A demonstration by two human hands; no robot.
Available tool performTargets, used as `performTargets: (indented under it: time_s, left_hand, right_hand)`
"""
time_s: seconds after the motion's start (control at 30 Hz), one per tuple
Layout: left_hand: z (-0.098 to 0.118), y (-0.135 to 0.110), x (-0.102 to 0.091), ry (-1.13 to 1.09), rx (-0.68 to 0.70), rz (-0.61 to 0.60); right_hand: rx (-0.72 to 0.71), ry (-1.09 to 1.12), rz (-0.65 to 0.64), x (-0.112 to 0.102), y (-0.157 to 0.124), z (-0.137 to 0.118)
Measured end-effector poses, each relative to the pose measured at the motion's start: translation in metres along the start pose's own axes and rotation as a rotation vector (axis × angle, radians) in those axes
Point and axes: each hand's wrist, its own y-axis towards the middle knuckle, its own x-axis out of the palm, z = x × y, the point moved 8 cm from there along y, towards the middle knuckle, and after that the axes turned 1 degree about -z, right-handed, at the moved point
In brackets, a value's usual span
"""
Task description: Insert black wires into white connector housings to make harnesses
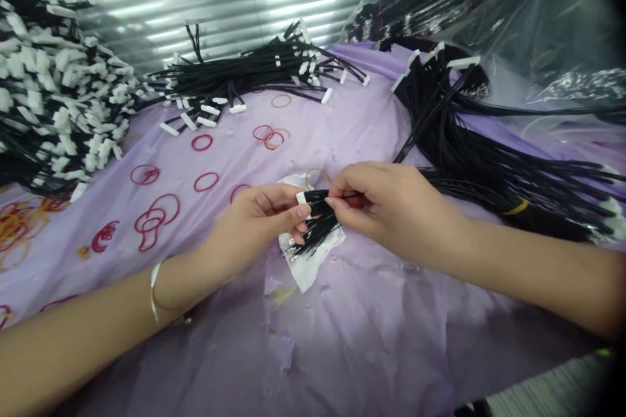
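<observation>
Pinched narrow between thumb and forefinger, one white connector (300, 197) sits in the left hand (261, 212); the right hand (388, 199), its thumb and forefinger also close together, grips black wire (319, 195) just beside it, how many strands I cannot tell. Clock directions are from that connector. Leftmost, toward 9 o'clock, is one pile of orange bands (17, 229), too tangled to count. One heap (59, 94) of black wires with white ends, also past counting, rises at 10. Single red bands (202, 142) lie apart: one at 10 and two toward 9. One bracelet (154, 290) circles the left wrist. At 11, one loose bundle (244, 71) of wires lies crosswise; nearer, also at 11, two red bands and one orange overlap. Between 11 and 12 lies one lone orange band (280, 101). Below the fingers, one small bunch (320, 228) of black wires lies over one white scrap (307, 270), bare tips pointing toward 7. One yellow band (313, 172) shows behind the right fingertips. At 2 is one large bundle (440, 120), with about four white ends at its top; between 1 and 2, one clear bag (499, 32). One yellow tie (516, 207) crosses the wires at 3.
</observation>
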Motion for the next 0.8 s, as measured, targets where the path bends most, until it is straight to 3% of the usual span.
performTargets:
  time_s: [0.23,0.4,0.47,0.6,0.8]
  left_hand:
    - [-0.002,-0.001,-0.001,0.011,-0.012,0.001]
    - [0.000,-0.002,-0.002,-0.084,-0.002,0.053]
    - [-0.001,-0.001,-0.004,-0.173,-0.019,0.095]
    - [-0.003,0.000,-0.004,-0.273,-0.067,0.097]
    - [-0.004,0.000,-0.005,-0.261,-0.112,0.067]
  right_hand:
    - [-0.080,-0.029,-0.011,0.013,-0.001,-0.002]
    - [-0.218,-0.315,0.081,-0.001,-0.007,-0.020]
    - [-0.282,-0.364,0.036,0.003,-0.011,-0.025]
    - [-0.364,-0.231,-0.126,0.022,-0.015,-0.022]
    - [-0.276,0.118,-0.168,0.013,-0.009,-0.018]
